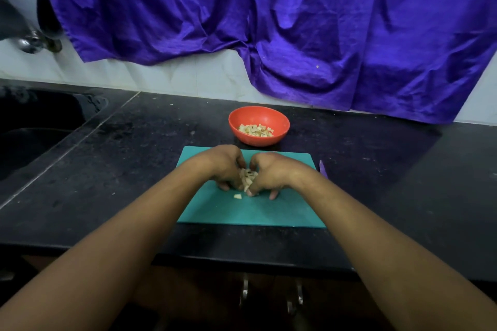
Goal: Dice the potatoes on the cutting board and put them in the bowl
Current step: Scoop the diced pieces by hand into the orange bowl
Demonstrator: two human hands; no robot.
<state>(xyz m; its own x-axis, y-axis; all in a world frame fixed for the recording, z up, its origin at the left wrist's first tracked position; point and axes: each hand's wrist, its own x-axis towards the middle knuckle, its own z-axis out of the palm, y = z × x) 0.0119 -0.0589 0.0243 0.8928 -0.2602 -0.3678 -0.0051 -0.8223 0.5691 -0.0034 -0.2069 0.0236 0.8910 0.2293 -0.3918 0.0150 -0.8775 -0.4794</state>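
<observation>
Teal cutting board point(215, 209) lies mid-counter point(376, 169). On it your left hand point(226, 169) and right hand point(271, 174) cup a small heap of diced potato point(248, 177), each grip curled close round its side of the heap. One loose cube point(237, 196) lies at 7 o'clock from the heap, outside your fingers. The red bowl point(259, 115) waits just beyond the board at 12 o'clock, some dice already in it. You look to be at the gathering step. Next, scoop under the heap, press your palms together, lift, and carry it to 12 o'clock over the rim. Then fetch the stray cube.
</observation>
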